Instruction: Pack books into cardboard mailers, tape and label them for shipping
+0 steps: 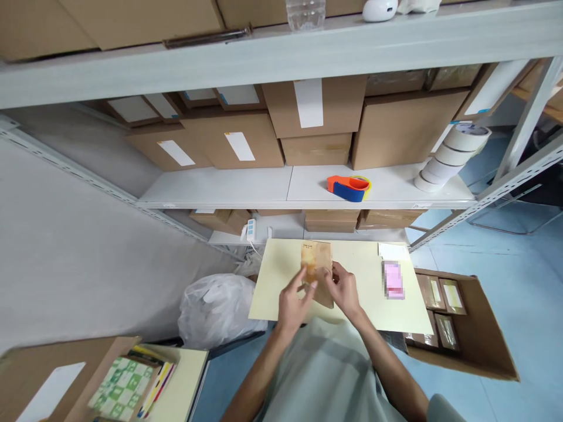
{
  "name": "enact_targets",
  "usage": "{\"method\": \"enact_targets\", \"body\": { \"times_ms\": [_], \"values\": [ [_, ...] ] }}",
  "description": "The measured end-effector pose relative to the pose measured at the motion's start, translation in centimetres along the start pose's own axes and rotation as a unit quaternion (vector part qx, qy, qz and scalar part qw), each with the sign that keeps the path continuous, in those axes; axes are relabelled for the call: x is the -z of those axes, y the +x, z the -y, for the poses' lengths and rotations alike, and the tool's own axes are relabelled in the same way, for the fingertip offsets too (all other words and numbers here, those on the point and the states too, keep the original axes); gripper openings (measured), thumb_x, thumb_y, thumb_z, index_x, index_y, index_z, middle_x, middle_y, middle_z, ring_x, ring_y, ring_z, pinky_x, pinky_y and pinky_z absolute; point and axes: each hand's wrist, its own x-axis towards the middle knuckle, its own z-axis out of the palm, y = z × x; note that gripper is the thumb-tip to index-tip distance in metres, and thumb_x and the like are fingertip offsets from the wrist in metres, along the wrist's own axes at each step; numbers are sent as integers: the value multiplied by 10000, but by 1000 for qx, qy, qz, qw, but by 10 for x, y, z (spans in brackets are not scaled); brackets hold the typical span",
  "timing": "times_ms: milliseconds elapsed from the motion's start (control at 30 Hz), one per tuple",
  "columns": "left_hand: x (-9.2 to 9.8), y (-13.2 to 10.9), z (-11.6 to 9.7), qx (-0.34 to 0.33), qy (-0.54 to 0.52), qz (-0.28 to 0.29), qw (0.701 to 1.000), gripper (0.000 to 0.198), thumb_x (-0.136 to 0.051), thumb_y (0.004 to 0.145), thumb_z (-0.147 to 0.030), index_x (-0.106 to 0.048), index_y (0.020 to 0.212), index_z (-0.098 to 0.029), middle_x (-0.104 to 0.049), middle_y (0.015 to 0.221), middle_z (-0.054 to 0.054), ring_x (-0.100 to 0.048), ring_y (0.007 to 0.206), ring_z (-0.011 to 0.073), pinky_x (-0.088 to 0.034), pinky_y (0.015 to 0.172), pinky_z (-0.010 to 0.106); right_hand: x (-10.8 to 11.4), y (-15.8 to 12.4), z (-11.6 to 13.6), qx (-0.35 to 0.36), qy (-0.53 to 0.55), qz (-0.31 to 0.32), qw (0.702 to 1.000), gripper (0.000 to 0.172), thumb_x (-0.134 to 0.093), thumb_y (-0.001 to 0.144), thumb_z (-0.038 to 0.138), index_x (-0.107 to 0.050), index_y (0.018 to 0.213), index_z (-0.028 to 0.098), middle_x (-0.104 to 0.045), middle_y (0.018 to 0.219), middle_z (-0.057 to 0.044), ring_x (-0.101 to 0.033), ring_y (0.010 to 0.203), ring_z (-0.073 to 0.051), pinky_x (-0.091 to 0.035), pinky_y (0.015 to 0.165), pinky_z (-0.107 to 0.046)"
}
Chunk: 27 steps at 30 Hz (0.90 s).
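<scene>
A flat tan-and-orange booklet-like packet [317, 258] is upright above the pale yellow table, its print too small to read. My right hand [343, 290] grips its right edge, the thumb on the near face and the fingers at the side. From the left, my left hand [294, 302] touches the near face with thumb and index apart; it does not close round the packet. Right of my hands lie a blurred pink item [393, 280] and a white paper slip [393, 251] on the table [360, 310].
Ahead stands a metal shelf [281, 204] with cardboard boxes [246, 138], an orange-and-blue tape dispenser [349, 189] and stacked tape rolls [453, 155]. An open carton [479, 328] of small boxes sits on the floor at right. At left are a plastic bag [217, 310] and a book box [88, 387].
</scene>
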Motion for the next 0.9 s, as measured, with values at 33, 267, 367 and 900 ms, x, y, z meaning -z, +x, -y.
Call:
{"method": "enact_targets", "body": {
  "times_ms": [33, 267, 367, 900],
  "values": [
    [8, 4, -1, 23, -32, -17, 999, 724, -791, 904, -613, -685, 1499, -214, -705, 1507, 142, -677, 1395, 360, -611, 1130, 482, 5, 1, 3, -8, 53, 18, 998, 502, -605, 984, 688, -739, 1038, 206, -774, 778, -58, -705, 660, -223, -540, 600, -290],
    [56, 2, -15, 138, -218, 123, 958, 674, -798, 869, -700, -816, 1257, -149, -815, 1273, 182, -794, 1156, 371, -655, 934, 430, 25, 0, 20, -65, 222, 79, 970, 590, -778, 862, 751, -775, 1075, 201, -821, 881, -66, -769, 749, -260, -636, 702, -353],
    [62, -5, -20, 142, -195, 118, 963, 602, -895, 801, -628, -851, 1177, -160, -843, 1188, 150, -811, 1068, 354, -657, 865, 399, 24, -7, 21, -53, 226, 83, 969, 591, -781, 862, 752, -781, 1082, 204, -833, 917, -69, -773, 756, -257, -644, 719, -356],
    [39, -18, -11, 17, 16, -47, 999, 459, -735, 938, -582, -872, 1206, -236, -845, 1205, 102, -813, 980, 343, -642, 852, 406, -26, -20, 3, -25, 143, 25, 989, 685, -786, 889, 687, -745, 1395, 227, -716, 1486, -160, -692, 1360, -392, -669, 970, -491]
  ]
}}
